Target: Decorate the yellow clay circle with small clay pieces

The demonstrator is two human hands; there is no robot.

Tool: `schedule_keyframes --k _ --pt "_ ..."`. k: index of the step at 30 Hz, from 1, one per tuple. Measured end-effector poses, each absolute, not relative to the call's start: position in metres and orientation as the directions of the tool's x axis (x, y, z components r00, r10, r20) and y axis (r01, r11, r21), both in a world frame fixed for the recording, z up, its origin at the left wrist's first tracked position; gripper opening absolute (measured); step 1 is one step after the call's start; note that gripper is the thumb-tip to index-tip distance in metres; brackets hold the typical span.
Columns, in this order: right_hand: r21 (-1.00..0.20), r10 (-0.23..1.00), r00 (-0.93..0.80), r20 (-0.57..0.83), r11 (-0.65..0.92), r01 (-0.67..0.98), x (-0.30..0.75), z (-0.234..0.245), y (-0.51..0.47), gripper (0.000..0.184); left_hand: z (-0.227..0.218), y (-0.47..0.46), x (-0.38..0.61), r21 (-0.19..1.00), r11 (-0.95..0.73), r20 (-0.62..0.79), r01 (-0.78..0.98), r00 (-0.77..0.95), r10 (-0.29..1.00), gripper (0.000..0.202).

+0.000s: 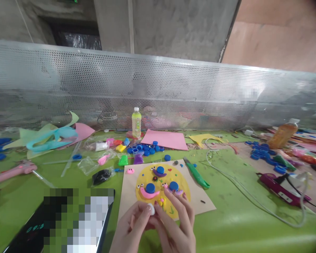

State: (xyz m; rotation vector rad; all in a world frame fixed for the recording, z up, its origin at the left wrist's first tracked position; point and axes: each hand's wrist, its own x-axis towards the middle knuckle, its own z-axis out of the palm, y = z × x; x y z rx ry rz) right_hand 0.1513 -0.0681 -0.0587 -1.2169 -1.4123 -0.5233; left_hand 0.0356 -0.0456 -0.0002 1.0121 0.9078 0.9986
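A small white lump, apparently modelling clay (152,209), is pinched between the fingertips of my left hand (133,225) and my right hand (175,221). Both are closed over the near edge of a beige sheet (129,196). On it lies a yellow round (143,172) bearing three snail-like figures, each made of a blue bottle cap (150,188) on a clay body. The near left body is pink clay (146,194); the other two are purple. My right fingers partly cover the right-hand figure. Small yellow clay flowers (161,201) show between my hands.
Packets of coloured clay (123,160), blue caps (147,151) and a drink bottle (136,123) stand behind the sheet. A green-handled cutter (197,174) lies on its right edge. A phone (105,207), pink glue gun (13,172) and white cable (242,191) lie around.
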Motion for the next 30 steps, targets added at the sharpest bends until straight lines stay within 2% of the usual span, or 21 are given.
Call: schedule_keyframes --k 6,13,21,25,30 --pt "-0.323 0.356 0.177 0.917 0.404 0.856 0.151 -0.058 -0.069 0.041 -0.012 -0.041 0.036 0.939 0.195 -0.093 -0.283 0.338 0.936 0.038" --pt "-0.330 0.367 0.174 0.914 0.423 0.844 0.152 -0.056 -0.074 0.043 0.004 -0.047 0.035 0.930 0.238 -0.149 -0.279 0.307 0.940 0.033" --pt "-0.379 0.332 0.244 0.911 0.445 0.811 0.149 -0.053 -0.078 0.029 0.004 -0.054 0.032 0.942 0.222 -0.128 -0.252 0.341 0.931 0.034" --pt "-0.339 0.336 0.180 0.925 0.511 0.790 0.148 -0.047 -0.078 0.013 0.003 -0.057 0.021 0.965 0.208 -0.132 -0.161 0.385 0.913 0.038" --pt "-0.331 0.380 0.123 0.917 0.552 0.765 0.144 -0.041 -0.077 0.013 0.006 -0.056 -0.003 0.986 0.168 -0.158 0.011 0.403 0.902 0.038"
